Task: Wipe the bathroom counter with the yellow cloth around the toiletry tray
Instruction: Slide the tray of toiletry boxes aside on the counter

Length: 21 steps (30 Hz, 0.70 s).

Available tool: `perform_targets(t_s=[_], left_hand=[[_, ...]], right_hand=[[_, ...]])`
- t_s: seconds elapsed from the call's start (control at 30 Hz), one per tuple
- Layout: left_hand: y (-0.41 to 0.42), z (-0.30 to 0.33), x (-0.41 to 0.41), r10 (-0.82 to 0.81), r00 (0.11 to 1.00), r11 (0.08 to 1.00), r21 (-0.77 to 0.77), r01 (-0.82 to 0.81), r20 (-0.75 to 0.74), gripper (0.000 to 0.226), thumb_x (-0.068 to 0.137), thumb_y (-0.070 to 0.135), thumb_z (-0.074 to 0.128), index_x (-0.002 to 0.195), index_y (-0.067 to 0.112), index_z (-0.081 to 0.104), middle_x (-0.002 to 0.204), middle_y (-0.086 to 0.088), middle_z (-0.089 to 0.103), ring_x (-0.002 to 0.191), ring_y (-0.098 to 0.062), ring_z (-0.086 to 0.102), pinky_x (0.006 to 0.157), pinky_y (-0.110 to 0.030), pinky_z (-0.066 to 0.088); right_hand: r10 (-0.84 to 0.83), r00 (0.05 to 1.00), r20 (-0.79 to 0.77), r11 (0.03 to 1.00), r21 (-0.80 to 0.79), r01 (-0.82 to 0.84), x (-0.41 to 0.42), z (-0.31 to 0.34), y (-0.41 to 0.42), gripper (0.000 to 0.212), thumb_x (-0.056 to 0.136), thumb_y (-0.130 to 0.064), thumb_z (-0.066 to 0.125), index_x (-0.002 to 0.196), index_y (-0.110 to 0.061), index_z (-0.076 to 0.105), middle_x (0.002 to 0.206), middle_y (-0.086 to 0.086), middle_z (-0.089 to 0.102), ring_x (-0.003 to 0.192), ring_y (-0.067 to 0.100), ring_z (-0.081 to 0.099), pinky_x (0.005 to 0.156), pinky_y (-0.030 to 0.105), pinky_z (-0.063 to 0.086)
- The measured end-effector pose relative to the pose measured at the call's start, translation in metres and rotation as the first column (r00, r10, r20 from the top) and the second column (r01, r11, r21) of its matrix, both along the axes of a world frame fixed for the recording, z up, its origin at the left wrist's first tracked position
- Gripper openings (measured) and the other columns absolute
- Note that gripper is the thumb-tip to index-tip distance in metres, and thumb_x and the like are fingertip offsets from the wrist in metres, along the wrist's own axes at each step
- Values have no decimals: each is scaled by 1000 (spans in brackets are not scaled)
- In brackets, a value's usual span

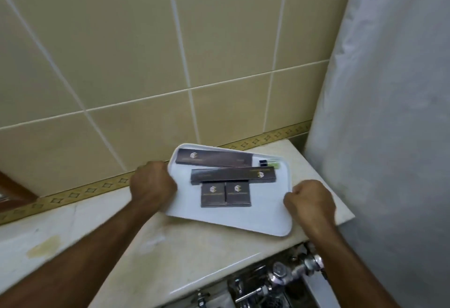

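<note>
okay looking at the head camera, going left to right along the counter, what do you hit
Yellowish stain → left hand gripping the tray's left edge → white tray with dark boxes → right hand on the tray's right edge → white curtain.

A bathroom, likely a hotel's, is indicated: beige glazed wall tiles (136,47) with a patterned border strip (80,192), a pale stone table (170,247), chrome plumbing valves (289,273), and a white tray (243,220) of matching boxed toiletries (225,194).
</note>
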<state>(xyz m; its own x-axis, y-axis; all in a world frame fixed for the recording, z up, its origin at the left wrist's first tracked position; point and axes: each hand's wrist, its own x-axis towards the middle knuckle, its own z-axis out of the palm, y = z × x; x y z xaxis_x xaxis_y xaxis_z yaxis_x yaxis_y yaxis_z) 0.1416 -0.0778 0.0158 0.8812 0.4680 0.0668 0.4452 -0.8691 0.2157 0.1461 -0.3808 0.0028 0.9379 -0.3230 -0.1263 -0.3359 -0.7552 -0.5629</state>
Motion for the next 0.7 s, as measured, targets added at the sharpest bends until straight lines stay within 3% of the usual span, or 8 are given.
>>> perform_targets(t_s=[0.07, 0.2, 0.3, 0.4, 0.6, 0.7], left_hand=[[-43, 2, 30, -80, 997, 997, -1, 80, -7, 27, 71, 11, 54, 92, 9, 70, 98, -15, 72, 94, -40, 67, 76, -39, 53], [-121, -6, 88, -292, 956, 956, 47, 291, 15, 25, 75, 10, 52, 96, 9, 66, 102, -15, 66, 95, -41, 67, 75, -41, 52], [-165, -16, 125, -392, 920, 912, 128, 390, -13, 26, 80, 9, 52, 102, 8, 67, 105, -14, 65, 96, -38, 67, 75, -40, 52], [-197, -32, 152, -441, 896, 870, 217, 442, -57, 27, 86, 5, 48, 105, 6, 67, 105, -14, 66, 95, -35, 67, 74, -40, 53], [-218, -58, 170, -481, 867, 809, 316, 496, -131, 29, 90, 2, 41, 103, 3, 68, 102, -15, 71, 92, -36, 69, 69, -41, 53], [-220, -44, 161, -487, 866, 821, 280, 498, -112, 29, 90, 4, 43, 103, 5, 69, 102, -15, 71, 94, -35, 67, 71, -41, 52]], right_hand=[[-110, 994, 18, 993, 38, 110, -9, -6, -36, 8, 71, -16, 63, 70, -9, 66, 66, 5, 63, 62, 26, 54, 57, 23, 36], [-331, 942, 63, 940, 107, 323, -22, -24, -84, 27, 70, -13, 65, 47, -11, 52, 46, -1, 51, 46, 23, 50, 47, 23, 33], [-427, 902, 66, 895, 173, 411, -24, -38, -98, 24, 67, -11, 66, 46, -7, 55, 45, 4, 54, 44, 22, 50, 48, 25, 40], [-494, 870, 11, 843, 250, 476, -20, -49, -101, 17, 68, -11, 67, 53, -9, 60, 53, 7, 60, 51, 28, 56, 55, 30, 46], [-580, 814, -29, 768, 315, 558, -19, -61, -95, 37, 71, -7, 67, 40, -17, 50, 46, -4, 45, 45, 12, 39, 48, 21, 28], [-520, 848, -104, 778, 352, 520, -20, -65, -102, 26, 76, -12, 70, 51, -9, 65, 60, 6, 62, 54, 21, 51, 59, 27, 38]])
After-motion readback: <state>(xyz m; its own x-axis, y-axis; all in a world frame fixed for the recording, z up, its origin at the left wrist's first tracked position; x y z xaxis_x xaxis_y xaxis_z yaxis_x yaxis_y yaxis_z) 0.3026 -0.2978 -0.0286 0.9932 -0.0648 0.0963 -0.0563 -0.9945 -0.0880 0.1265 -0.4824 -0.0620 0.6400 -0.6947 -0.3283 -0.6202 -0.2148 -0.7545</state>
